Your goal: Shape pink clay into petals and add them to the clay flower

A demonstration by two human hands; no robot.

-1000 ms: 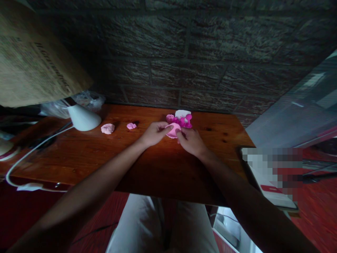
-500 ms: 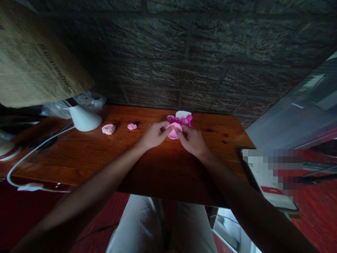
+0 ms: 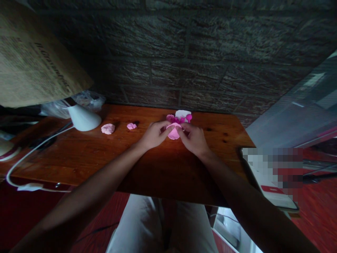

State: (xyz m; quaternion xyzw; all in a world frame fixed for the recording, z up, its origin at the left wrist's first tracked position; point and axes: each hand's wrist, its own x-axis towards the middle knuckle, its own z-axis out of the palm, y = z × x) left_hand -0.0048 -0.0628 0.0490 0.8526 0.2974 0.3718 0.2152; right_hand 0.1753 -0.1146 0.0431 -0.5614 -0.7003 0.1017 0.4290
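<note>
The wall (image 3: 168, 75) rises behind the back edge of the table (image 3: 79, 151). Toward the back left corner stands the lamp base (image 3: 84, 118), a plastic bag (image 3: 91, 100) behind it. To its right lie an outer lump (image 3: 107, 129), then an inner lump (image 3: 131, 126). The disc (image 3: 174, 132) is between the left hand (image 3: 154, 134) and right hand (image 3: 194, 138), before a slab (image 3: 183, 113) near the back edge.

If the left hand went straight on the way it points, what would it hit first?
Beyond the pink dough-like disc it pinches, the left hand would probably meet the magenta piece first, though depth is hard to judge here.
</note>
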